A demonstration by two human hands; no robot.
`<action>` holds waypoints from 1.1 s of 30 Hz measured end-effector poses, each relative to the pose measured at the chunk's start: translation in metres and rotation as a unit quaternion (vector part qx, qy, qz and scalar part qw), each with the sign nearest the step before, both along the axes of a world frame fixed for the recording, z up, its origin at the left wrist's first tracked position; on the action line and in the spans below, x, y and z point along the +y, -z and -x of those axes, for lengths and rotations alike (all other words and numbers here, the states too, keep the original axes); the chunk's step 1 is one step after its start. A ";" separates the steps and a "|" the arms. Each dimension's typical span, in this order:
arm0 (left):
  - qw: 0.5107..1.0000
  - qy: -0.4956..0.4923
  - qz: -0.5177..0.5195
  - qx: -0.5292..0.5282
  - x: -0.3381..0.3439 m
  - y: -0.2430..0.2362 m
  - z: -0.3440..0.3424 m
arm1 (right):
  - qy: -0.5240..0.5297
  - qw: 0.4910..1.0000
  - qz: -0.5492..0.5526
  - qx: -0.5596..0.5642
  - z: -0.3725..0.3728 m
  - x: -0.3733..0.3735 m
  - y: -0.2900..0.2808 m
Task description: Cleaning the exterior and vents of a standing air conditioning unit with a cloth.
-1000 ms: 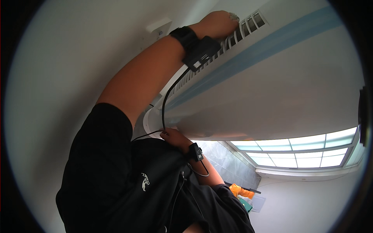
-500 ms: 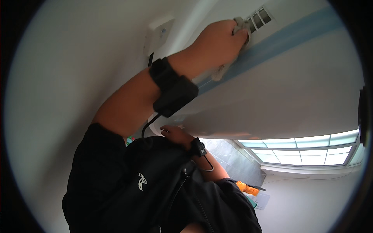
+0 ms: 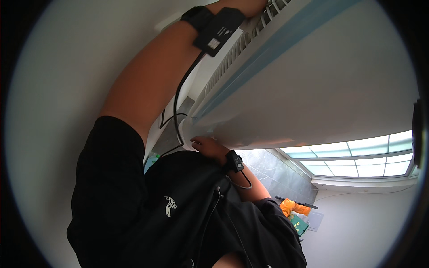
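A large white appliance (image 3: 313, 89), which looks like a standing air conditioner, fills the upper right. A blue stripe (image 3: 268, 56) runs along it beside a louvred vent (image 3: 232, 58). My raised left hand (image 3: 255, 8) is at the top edge, against the far end of the louvres, and its fingers are mostly cut off. A bit of pale grey cloth (image 3: 249, 24) shows beneath that hand. Lower down, my right hand (image 3: 208, 145) lies by the near end of the appliance, fingers stretched out and holding nothing. Whether it touches the panel is unclear.
A black box with a cable (image 3: 219, 31) is strapped to my left wrist, a smaller one (image 3: 236, 161) to my right. Behind are a window (image 3: 357, 156), grey tiles (image 3: 277, 172), an orange item (image 3: 292, 207) and a green bag (image 3: 299, 224). A white wall stands left.
My left hand has moved up along the vent with the cloth, partly out of view. More louvres now show. The view has shifted slightly; my right hand stays near the appliance.
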State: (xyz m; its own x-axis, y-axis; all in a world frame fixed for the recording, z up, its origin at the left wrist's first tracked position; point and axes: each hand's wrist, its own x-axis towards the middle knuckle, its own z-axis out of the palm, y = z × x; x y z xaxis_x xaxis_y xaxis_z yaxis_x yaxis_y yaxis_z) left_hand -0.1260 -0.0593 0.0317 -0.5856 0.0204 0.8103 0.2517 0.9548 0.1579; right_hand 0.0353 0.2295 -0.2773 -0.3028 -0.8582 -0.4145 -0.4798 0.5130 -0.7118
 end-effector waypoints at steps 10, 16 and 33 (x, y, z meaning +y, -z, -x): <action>0.803 0.178 -0.546 -0.162 0.042 0.001 -0.044 | 0.025 0.999 0.019 -0.032 0.000 0.007 0.007; 0.889 0.129 -0.417 -0.138 0.077 0.011 -0.123 | 0.032 0.997 0.020 -0.072 0.007 -0.001 0.019; 0.843 -0.013 -0.484 -0.234 0.100 0.258 -0.146 | 0.032 0.999 0.040 -0.006 0.023 -0.013 -0.093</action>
State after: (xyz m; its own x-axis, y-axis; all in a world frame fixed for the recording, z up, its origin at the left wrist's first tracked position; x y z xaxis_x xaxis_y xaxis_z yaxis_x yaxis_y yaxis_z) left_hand 0.0201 0.0410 -0.2266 -0.8360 -0.5354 0.1200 -0.0734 0.3259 0.9425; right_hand 0.0123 0.2161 -0.1841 -0.3541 -0.8675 -0.3495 -0.4392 0.4842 -0.7568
